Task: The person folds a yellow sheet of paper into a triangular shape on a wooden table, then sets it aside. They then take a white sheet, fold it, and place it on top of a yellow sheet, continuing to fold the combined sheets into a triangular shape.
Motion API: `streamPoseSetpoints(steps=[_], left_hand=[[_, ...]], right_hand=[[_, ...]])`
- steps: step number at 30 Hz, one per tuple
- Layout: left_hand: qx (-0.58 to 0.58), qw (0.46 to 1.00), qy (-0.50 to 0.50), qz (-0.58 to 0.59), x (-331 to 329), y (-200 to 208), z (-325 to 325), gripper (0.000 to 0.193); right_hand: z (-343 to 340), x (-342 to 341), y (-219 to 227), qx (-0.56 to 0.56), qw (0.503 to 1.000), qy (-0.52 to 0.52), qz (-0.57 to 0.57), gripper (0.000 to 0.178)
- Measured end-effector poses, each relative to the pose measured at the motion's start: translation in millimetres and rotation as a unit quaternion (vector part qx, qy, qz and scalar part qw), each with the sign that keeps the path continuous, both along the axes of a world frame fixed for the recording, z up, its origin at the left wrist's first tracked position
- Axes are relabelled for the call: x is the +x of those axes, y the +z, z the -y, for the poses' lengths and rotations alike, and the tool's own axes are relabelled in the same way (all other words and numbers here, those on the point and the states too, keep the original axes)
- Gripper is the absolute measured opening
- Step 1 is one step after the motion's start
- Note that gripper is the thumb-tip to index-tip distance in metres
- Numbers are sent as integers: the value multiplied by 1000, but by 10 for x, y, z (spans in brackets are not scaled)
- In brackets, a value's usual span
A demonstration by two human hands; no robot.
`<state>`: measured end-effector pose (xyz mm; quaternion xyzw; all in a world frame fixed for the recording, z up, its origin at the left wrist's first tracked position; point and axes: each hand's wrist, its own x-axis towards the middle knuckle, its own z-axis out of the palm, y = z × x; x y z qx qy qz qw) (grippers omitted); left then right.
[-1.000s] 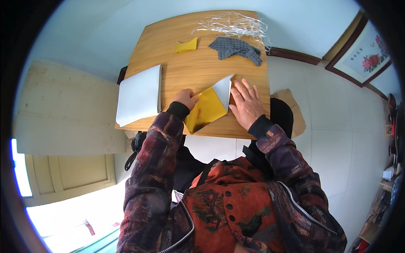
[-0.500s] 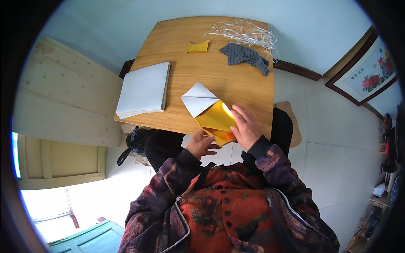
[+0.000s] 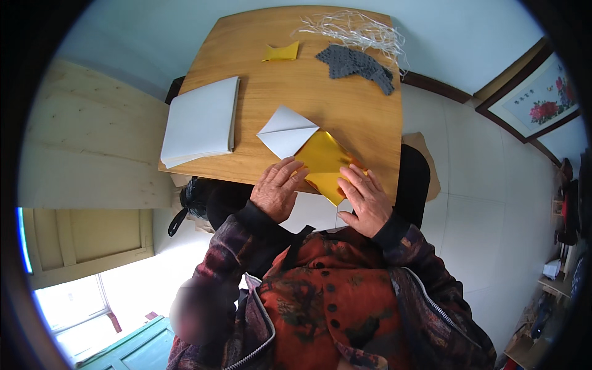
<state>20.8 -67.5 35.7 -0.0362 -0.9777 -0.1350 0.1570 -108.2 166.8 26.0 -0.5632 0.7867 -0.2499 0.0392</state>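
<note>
A sheet of shiny gold paper (image 3: 327, 151) lies at the near edge of the wooden table, its near corner jutting past that edge. White paper (image 3: 283, 126) with a crease across it adjoins the gold sheet's far left side. My left hand (image 3: 277, 188) rests its fingertips on the left side of the gold paper, palm down and fingers stretched. On the right side, my right hand (image 3: 367, 200) lies with spread fingers flat on the same paper. Neither hand grips anything. Parts of the gold sheet are hidden beneath the fingers.
A stack of white sheets (image 3: 200, 123) lies at the table's left. Farther back are a small folded gold paper piece (image 3: 282, 52), a grey textured cloth (image 3: 356, 66) and a tangle of whitish strands (image 3: 361, 31). The wooden table (image 3: 265, 80) stands against the wall.
Both hands have shifted from holding the gold paper by its edges to lying flat on it. The gold paper now lies flatter on the table. My left hand has moved forward and left.
</note>
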Motion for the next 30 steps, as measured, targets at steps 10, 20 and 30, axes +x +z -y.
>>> streamPoseSetpoints(steps=[10, 20, 30], left_hand=[[134, 987, -80, 38, -350, -248, 100, 37], [262, 964, 15, 29, -486, -310, 59, 13], [291, 938, 160, 105, -577, -301, -77, 17]], right_hand=[[-12, -112, -211, -80, 993, -80, 40, 46], [80, -311, -210, -150, 970, -181, 58, 19], [140, -461, -134, -109, 966, -217, 86, 18]])
